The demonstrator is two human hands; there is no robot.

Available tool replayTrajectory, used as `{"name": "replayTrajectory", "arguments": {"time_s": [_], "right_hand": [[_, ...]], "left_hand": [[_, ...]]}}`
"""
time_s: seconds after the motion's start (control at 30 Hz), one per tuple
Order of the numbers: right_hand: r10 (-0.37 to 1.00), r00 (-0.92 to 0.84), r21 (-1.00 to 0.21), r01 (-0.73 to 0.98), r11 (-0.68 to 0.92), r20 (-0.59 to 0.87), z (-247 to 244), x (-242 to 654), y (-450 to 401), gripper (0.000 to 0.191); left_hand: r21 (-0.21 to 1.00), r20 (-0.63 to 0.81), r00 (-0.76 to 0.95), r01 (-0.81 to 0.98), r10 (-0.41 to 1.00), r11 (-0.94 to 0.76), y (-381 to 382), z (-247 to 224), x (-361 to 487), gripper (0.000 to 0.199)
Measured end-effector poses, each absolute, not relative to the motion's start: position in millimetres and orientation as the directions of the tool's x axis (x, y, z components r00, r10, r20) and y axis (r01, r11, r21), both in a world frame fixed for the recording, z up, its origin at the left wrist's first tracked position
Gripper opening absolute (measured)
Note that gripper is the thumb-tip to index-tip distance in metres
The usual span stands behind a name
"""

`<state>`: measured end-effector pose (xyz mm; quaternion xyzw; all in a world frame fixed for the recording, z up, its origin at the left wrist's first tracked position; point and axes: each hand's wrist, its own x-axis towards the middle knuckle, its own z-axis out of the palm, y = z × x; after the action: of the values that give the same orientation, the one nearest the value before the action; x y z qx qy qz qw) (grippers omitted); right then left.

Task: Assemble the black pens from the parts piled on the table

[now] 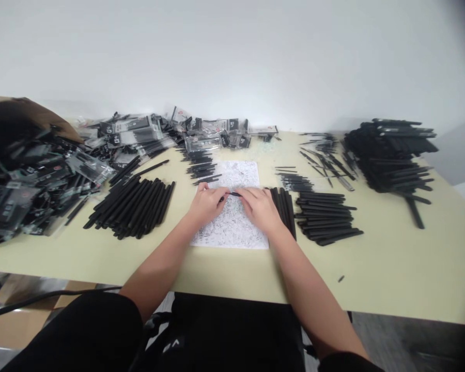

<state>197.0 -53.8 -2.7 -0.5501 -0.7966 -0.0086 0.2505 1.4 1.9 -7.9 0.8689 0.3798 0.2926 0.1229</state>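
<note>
My left hand (206, 205) and my right hand (260, 207) meet over a scribbled sheet of paper (230, 232). Between them runs a slim black pen (234, 194), pinched from both sides with curled fingers; most of it is hidden by the fingers. Just right of my right hand lies a row of thick black pen barrels (287, 209). Above my left hand, thin dark refills (199, 168) lie in a loose stack across the paper's left edge.
Black barrels (139, 206) are heaped left, beside packaged pens (135, 132) and a cardboard box (42, 116). On the right are stacked barrels (325, 219), thin refills (294, 182) and a tall pile of black pens (391, 155). A small dark piece (341, 279) lies near the front edge.
</note>
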Motion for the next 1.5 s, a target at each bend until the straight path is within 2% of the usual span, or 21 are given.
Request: {"name": "replayTrajectory", "arguments": {"time_s": [0.07,0.17,0.23,0.3,0.4,0.5,0.57,0.67,0.83,0.9,1.1,1.33,1.5], "right_hand": [[0.877,-0.251,-0.283,0.879,0.384,0.41,-2.5,194.7,-54.4,0.035],[0.881,-0.172,-0.346,0.873,0.343,0.44,-4.3,195.0,-53.8,0.038],[0.872,-0.077,-0.448,0.834,0.322,0.483,-7.6,196.5,-52.0,0.039],[0.852,0.07,-0.611,0.728,0.312,0.518,-12.3,197.9,-48.8,0.039],[0.833,0.295,-0.841,0.438,0.317,0.468,-19.3,199.3,-42.0,0.043],[0.846,0.378,-0.924,0.215,0.315,0.376,-23.1,201.2,-36.6,0.048],[0.851,0.39,-0.936,0.184,0.302,0.351,-23.3,202.3,-35.9,0.051],[0.853,0.382,-0.925,0.278,0.261,0.355,-21.1,201.8,-39.4,0.053],[0.893,0.256,-0.858,0.463,0.222,0.369,-15.9,195.9,-46.8,0.046],[0.903,0.204,-0.832,0.503,0.234,0.377,-14.2,193.7,-48.0,0.043],[0.914,0.156,-0.817,0.52,0.248,0.376,-12.7,190.5,-48.2,0.042],[0.91,0.113,-0.801,0.526,0.286,0.398,-10.5,189.9,-49.7,0.042],[0.915,0.104,-0.807,0.518,0.284,0.39,-8.1,189.4,-50.5,0.043]], "left_hand": [[0.525,0.448,0.489,0.534,0.749,-0.662,-0.7,-5.3,2.6,0.017],[0.687,0.488,0.335,0.422,0.806,-0.592,-4.4,-0.6,2.4,0.025],[0.817,0.458,0.217,0.28,0.862,-0.504,-5.0,1.4,2.9,0.029],[0.918,0.383,0.107,0.063,0.918,-0.391,-2.6,1.8,4.8,0.025],[0.943,0.208,-0.038,-0.258,0.977,-0.21,6.1,1.6,8.8,0.013],[0.875,-0.028,-0.068,-0.484,0.997,-0.009,15.3,3.7,9.5,0.016],[0.799,-0.164,-0.044,-0.592,0.986,0.106,18.7,6.6,7.8,0.014],[0.683,-0.291,0.009,-0.698,0.957,0.215,19.7,10.9,5.2,0.01],[0.578,-0.311,0.114,-0.765,0.944,0.283,16.5,14.7,4.0,0.008],[0.569,-0.306,0.148,-0.764,0.941,0.305,15.1,15.1,3.2,0.004],[0.573,-0.328,0.153,-0.752,0.932,0.325,15.1,14.0,0.9,0.008],[0.636,-0.33,0.14,-0.698,0.933,0.33,17.2,10.6,-0.6,0.013],[0.597,-0.346,0.147,-0.727,0.926,0.339,16.8,11.5,-0.3,0.012]]}}
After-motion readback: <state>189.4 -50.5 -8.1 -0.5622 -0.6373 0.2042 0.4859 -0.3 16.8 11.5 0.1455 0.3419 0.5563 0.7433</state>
